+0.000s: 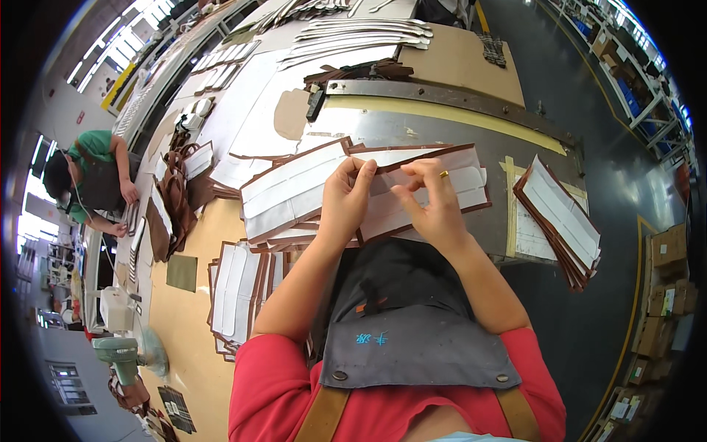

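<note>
Several white panels with brown edges, perhaps leather pieces with a white lining, lie overlapped in front of me; one long white panel (291, 188) reaches out to the left. My left hand (345, 199) is closed, thumb against the fingers, at the brown edge of a panel (456, 177). Over that same panel is my right hand (434, 206), a ring on one finger. Its fingers are bent, and a gap shows between thumb and forefinger with nothing visible in it. Palms and part of the panels under the hands are hidden.
A metal bar (442, 103) crosses the worktable beyond the panels. Brown-edged stacks lie right (563, 214) and lower left (239, 291). A green fan (121, 353) stands at left, where a person in green (92, 173) works. Cardboard boxes (666, 295) line the far right.
</note>
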`<action>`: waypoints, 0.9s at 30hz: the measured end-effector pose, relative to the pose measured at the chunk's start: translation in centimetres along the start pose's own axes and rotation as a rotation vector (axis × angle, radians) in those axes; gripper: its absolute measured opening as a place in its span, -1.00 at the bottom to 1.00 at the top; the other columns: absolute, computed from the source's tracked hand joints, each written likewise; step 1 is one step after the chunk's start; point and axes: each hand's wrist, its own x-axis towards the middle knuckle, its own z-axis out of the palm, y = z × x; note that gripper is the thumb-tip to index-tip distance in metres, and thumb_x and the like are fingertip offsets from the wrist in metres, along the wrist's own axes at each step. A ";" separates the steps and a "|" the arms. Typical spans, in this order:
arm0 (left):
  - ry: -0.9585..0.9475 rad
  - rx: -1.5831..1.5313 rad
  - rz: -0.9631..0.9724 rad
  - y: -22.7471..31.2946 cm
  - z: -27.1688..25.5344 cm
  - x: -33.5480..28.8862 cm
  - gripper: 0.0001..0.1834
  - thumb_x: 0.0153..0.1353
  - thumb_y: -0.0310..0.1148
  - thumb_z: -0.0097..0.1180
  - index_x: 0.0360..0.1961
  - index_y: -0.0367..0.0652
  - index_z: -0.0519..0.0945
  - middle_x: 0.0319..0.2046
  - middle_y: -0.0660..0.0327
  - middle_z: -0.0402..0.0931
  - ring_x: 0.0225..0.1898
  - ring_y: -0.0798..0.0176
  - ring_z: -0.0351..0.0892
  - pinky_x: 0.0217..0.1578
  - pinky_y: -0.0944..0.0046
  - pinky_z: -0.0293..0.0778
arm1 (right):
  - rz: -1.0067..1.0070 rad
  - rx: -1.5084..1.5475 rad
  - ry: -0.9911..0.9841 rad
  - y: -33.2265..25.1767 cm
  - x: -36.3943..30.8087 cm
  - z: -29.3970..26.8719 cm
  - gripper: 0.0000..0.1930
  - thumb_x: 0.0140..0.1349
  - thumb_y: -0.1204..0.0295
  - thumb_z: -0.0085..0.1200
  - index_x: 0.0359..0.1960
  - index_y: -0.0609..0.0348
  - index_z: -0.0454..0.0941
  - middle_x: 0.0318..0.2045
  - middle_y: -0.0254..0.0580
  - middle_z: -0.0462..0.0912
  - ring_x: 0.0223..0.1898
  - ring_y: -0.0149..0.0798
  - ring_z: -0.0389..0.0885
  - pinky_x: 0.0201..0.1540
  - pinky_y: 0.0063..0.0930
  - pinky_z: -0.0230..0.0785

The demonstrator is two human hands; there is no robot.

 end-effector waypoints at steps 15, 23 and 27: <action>-0.052 -0.036 0.057 -0.4 0.1 -0.9 -0.86 0.24 -0.39 0.10 -0.35 -0.25 0.49 -0.45 0.38 0.49 -0.40 0.59 0.34 -0.36 0.56 0.25 | -0.057 -0.060 -0.065 0.7 0.2 1.3 -0.87 0.11 0.63 0.02 -0.33 0.24 0.35 -0.36 -0.08 0.41 -0.38 -0.04 0.44 -0.32 -0.27 0.34; 0.197 -0.015 0.084 1.6 -2.9 -0.4 -0.85 0.24 -0.40 0.08 -0.40 -0.28 0.47 -0.50 0.35 0.45 -0.43 0.53 0.33 -0.39 0.48 0.28 | -0.225 -0.225 -0.416 0.6 -0.9 -1.0 -0.93 0.10 0.60 -0.05 -0.39 0.25 0.33 -0.43 -0.07 0.39 -0.41 -0.02 0.42 -0.29 -0.24 0.30; 0.227 0.090 0.126 2.3 -4.7 0.2 -0.86 0.23 -0.42 0.09 -0.40 -0.28 0.47 -0.49 0.34 0.46 -0.39 0.53 0.33 -0.32 0.50 0.28 | -0.137 -0.142 -0.661 -1.7 -2.3 -2.8 -0.93 0.13 0.52 -0.03 -0.42 0.24 0.36 -0.46 -0.10 0.41 -0.47 -0.07 0.43 -0.33 -0.31 0.29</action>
